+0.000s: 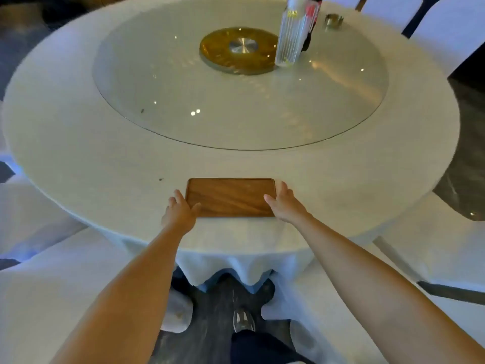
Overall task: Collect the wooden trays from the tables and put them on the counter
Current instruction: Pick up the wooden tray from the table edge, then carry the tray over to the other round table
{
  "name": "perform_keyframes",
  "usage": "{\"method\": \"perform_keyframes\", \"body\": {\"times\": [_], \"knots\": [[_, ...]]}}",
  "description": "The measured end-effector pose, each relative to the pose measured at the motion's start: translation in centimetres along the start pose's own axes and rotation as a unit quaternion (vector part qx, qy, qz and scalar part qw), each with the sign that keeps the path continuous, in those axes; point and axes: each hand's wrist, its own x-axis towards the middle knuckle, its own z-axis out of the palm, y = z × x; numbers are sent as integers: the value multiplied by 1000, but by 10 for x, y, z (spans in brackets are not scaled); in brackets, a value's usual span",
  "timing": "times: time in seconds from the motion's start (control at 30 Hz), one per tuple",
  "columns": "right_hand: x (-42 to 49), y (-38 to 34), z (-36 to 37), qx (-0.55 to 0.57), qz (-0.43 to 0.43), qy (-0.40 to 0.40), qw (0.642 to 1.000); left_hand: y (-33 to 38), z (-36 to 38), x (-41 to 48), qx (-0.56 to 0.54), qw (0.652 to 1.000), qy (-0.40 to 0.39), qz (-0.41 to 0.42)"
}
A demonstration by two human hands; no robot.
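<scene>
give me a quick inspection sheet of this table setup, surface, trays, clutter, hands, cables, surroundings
surface: round table in white cloth, glass turntable at its centre
job's things: one wooden tray flat near the table's near edge
clutter: clear ribbed holder on the turntable; small metal dish at the far side
grip: left hand and right hand at the tray's two short ends, thumbs on top; tray not lifted
cables: nothing seen
surroundings: white-covered chairs, dark floor

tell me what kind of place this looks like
Most likely a restaurant or banquet dining room. A large round table is draped in a white cloth and carries a glass lazy Susan on a gold hub. White-covered chairs ring it, and a wooden serving tray lies at its near edge.
</scene>
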Motion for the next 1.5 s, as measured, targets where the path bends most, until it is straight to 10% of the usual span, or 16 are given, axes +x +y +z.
{"method": "perform_keyframes", "body": {"times": [0.73,1.07,1.37,1.5], "knots": [[60,1,9,62,71,-25,995,0,16,38,7,996,16,-85],[37,-85,27,23,-75,-31,996,-71,-36,-9,-86,974,126,-168],[-43,-195,89,-6,-282,-38,959,-173,-93,-116,-287,883,277,-247],[-105,-234,135,7,-355,-53,933,-230,-108,-192,-209,869,321,-314]]}}
